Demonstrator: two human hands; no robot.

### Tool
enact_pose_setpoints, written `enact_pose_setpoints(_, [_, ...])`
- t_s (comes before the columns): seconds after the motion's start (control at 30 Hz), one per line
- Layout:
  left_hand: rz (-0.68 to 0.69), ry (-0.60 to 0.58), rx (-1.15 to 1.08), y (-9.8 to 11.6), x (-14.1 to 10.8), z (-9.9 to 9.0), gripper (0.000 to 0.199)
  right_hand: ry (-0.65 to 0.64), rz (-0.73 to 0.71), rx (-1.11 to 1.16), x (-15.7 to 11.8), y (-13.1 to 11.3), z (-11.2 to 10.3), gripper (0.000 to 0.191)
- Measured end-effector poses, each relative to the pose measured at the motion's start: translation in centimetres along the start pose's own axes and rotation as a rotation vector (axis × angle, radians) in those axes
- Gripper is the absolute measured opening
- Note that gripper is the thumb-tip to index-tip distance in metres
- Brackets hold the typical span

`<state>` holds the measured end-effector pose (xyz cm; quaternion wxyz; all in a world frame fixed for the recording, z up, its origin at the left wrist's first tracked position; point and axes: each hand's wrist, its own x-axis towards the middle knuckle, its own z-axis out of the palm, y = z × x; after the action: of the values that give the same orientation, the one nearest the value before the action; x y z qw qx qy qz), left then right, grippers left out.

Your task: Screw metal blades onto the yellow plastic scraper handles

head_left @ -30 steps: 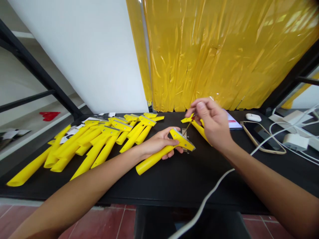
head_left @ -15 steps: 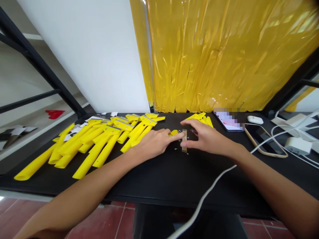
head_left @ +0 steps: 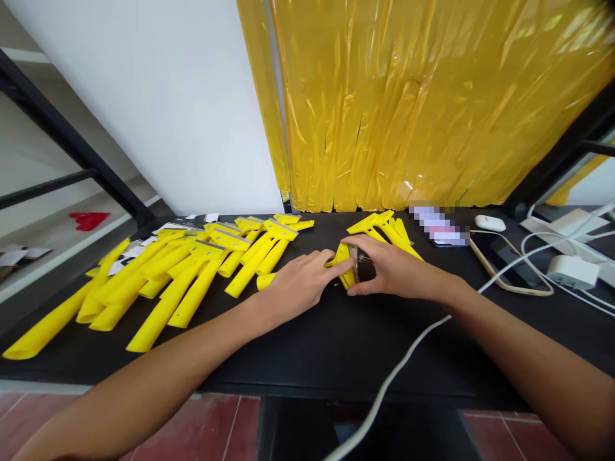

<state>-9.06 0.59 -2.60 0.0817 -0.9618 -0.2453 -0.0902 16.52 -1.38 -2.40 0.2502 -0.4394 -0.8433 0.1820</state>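
Note:
Between my two hands is a yellow scraper (head_left: 346, 267), its wide head upright and its handle running left under my left hand (head_left: 300, 278). My left hand is closed round the handle, its index finger reaching onto the head. The thumb and fingers of my right hand (head_left: 384, 266) grip the two ends of a dark flat plate (head_left: 366, 267) against the head. A small screw (head_left: 336, 284) lies on the black table (head_left: 307, 352) just below the scraper.
Many yellow scrapers (head_left: 192, 275) are piled on the left. A few more (head_left: 384, 224) lie behind my right hand. Phones (head_left: 509, 259), a white earbud case (head_left: 490, 223) and chargers (head_left: 574, 272) sit at right. A white cable (head_left: 408, 358) crosses the front.
The yellow head has come up between my hands, beside the plate. My right fingers, apart before, have closed on the plate's ends. The view has shifted slightly.

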Motion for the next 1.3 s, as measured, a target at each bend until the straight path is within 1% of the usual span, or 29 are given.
enact_pose_setpoints(0.17, [-0.055,0.056,-0.083,-0.1,0.0,0.2,0.060,0.010,-0.005,-0.007,0.0,-0.3,0.2,0.101])
enact_pose_setpoints(0.27, [-0.085,0.072,-0.145,-0.1,0.1,0.2,0.056,0.031,-0.003,0.008,0.1,-0.7,-0.6,0.099])
enact_pose_setpoints(0.33, [-0.093,0.065,-0.157,-0.1,0.2,0.0,0.051,0.091,0.034,-0.003,0.0,-0.6,-1.9,0.094])
enact_pose_setpoints(0.37, [-0.091,0.055,-0.157,-0.1,0.2,0.0,0.048,0.143,0.065,-0.021,-0.2,-0.4,-2.8,0.092])
enact_pose_setpoints(0.43, [-0.080,0.032,-0.157,-0.1,0.2,-0.2,0.043,0.275,0.151,-0.080,-0.7,0.8,-4.9,0.091])
enact_pose_setpoints(0.47, [-0.072,0.023,-0.159,-0.2,0.2,-0.3,0.042,0.313,0.184,-0.109,-1.1,1.5,-6.0,0.091])
enact_pose_setpoints(0.57, [-0.063,0.021,-0.163,-0.2,0.2,-0.4,0.040,0.355,0.323,-0.181,-2.2,4.4,-8.6,0.092])
enact_pose_setpoints(0.63, [-0.064,0.037,-0.173,-0.3,0.2,-0.4,0.039,0.339,0.374,-0.243,-2.6,6.1,-9.5,0.094])
enact_pose_setpoints(0.7, [-0.066,0.053,-0.186,-0.4,0.2,-0.3,0.039,0.309,0.411,-0.271,-2.8,7.3,-9.6,0.093])
enact_pose_setpoints(0.77, [-0.065,0.060,-0.189,-0.5,0.2,-0.2,0.039,0.279,0.426,-0.285,-2.7,8.0,-9.2,0.090])
enact_pose_setpoints(0.97, [-0.061,0.093,-0.214,-0.5,0.1,-0.1,0.040,0.213,0.458,-0.272,-2.0,9.4,-7.7,0.081])
enact_pose_setpoints(1.13, [-0.070,0.079,-0.177,-0.5,0.0,-0.1,0.043,0.141,0.466,-0.236,-2.2,10.7,-7.4,0.071])
enact_pose_setpoints(1.23, [-0.072,0.056,-0.143,-0.5,0.0,-0.1,0.046,0.087,0.482,-0.252,-2.4,10.8,-7.6,0.064])
enact_pose_setpoints(1.3, [-0.071,0.055,-0.126,-0.6,-0.1,0.0,0.048,0.066,0.493,-0.300,-2.3,10.0,-7.8,0.063])
